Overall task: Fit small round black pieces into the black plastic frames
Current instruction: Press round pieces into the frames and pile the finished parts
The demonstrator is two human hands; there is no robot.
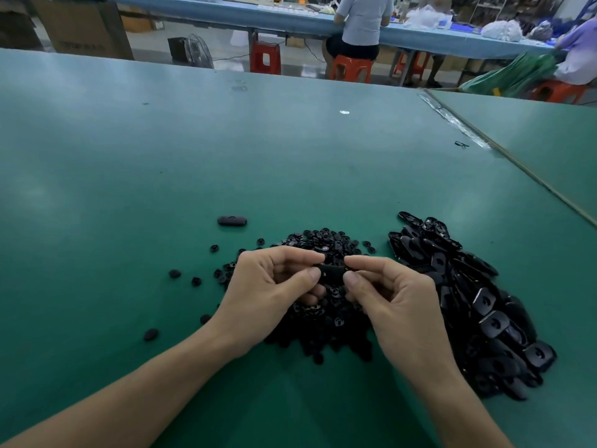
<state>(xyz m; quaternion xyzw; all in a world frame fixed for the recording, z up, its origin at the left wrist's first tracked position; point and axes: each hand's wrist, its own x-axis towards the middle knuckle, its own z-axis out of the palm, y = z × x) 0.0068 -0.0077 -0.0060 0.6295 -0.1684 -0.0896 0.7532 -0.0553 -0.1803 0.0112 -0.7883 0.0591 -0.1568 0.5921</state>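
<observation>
Between my two hands hangs one black plastic frame point(332, 273), just above a heap of small round black pieces point(326, 315). My left hand point(271, 289) pinches its left end with thumb and forefinger. My right hand point(391, 295) pinches its right end the same way. Whether a round piece sits in the held frame is hidden by my fingers. A long pile of black frames point(478, 305) lies to the right of my right hand. One single frame point(232, 220) lies alone on the table beyond my left hand.
Loose round pieces point(174, 273) are scattered on the green table point(161, 163) left of the heap. A seam to a second table point(504, 153) runs at the right. Far behind, a person point(361, 24) sits on a red stool at a blue bench.
</observation>
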